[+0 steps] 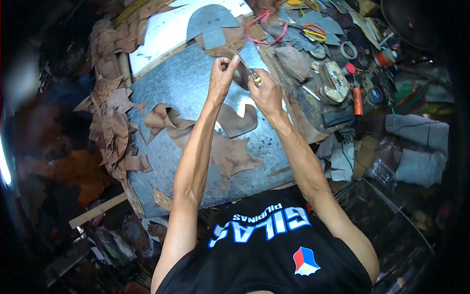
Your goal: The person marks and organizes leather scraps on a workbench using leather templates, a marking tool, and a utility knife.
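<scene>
At the far left, a heap of brown leather scraps (111,128) is lying along the edge of the desk (293,115), touching the galvanized metal sheet (181,83) that is covering the work area. On that sheet, larger leather offcuts (223,149) are lying flat beneath the person's forearms.

The left hand (221,73) is reaching over the sheet, its grip pinched together on the upper edge of a small dark leather piece (242,78). That piece is sitting between the two hands, over the far edge of the sheet, and is partly hidden by the fingers. The right hand (267,93) is working just beside it, its grip clamped on the yellowish handle of a knife (247,68). The thin blade is slanting up and left toward the left fingertips, but whether it is touching the leather cannot be told.

Beyond the hands, a grey pattern piece (210,22) is resting on a pale board (166,34), and a red cord loop (267,29) is lying just to its right. Further right, the desk is crowded with clutter, among it a roll of tape (348,50) and an orange-handled tool (358,100).
</scene>
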